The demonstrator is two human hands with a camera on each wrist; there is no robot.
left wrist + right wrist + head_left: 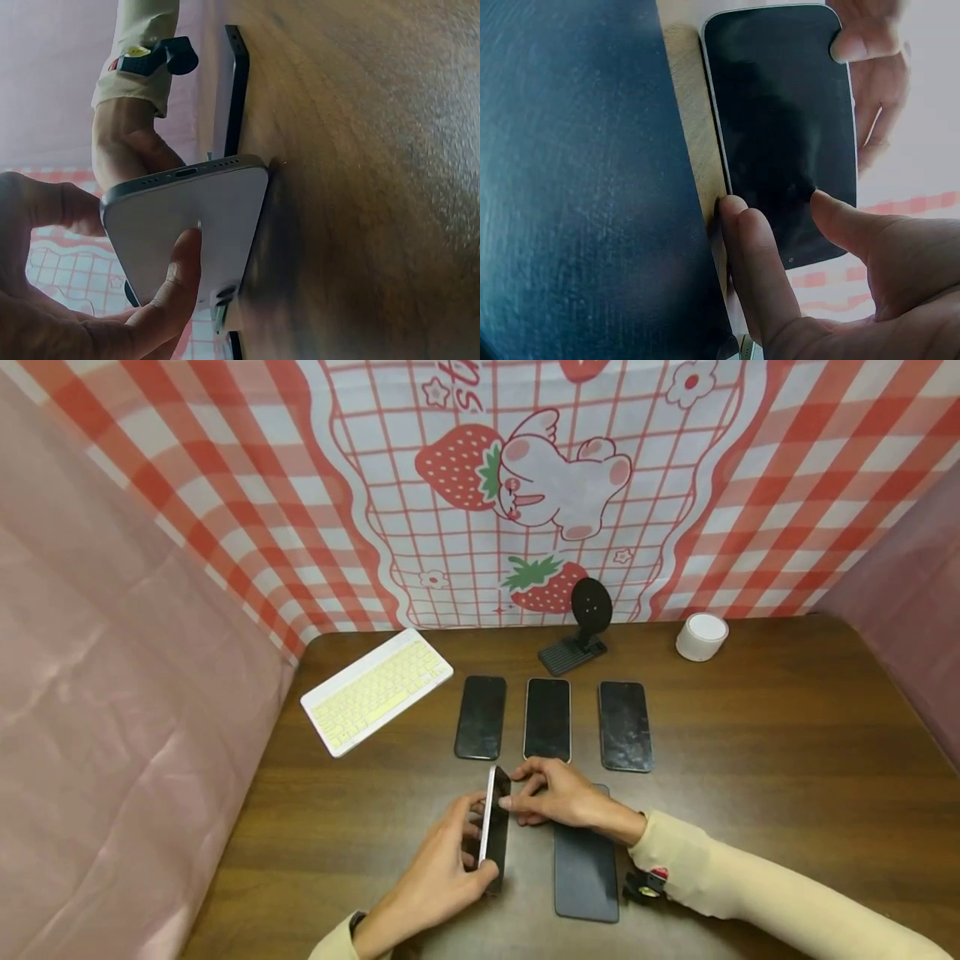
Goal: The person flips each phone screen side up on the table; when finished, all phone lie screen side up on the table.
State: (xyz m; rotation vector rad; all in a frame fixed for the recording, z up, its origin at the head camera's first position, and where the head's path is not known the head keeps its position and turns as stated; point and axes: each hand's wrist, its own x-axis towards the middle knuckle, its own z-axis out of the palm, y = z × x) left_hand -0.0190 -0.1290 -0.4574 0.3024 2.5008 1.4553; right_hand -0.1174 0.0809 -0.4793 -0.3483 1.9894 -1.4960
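Note:
My left hand (446, 860) grips a phone (495, 839) that stands tilted on its long edge, its black screen turned right. In the left wrist view, the phone's pale back (142, 247) shows with a finger across it. At the near upper corner lies my left thumb (859, 43). My right hand (566, 793) is at the far end on the screen side; its thumb (840, 217) touches the screen, two fingertips (756, 229) right at the lower edge. Below the right wrist, a dark phone (585, 877) lies flat on the table.
Beyond the hands, three black phones (480, 718) (547, 718) (626, 727) lie in a row. A white keyboard (375, 693) with yellow keys rests back left. Behind the row is a black folding stand (592, 607); a white cylinder (701, 639) sits back right. A checked cloth (255, 468) hangs behind.

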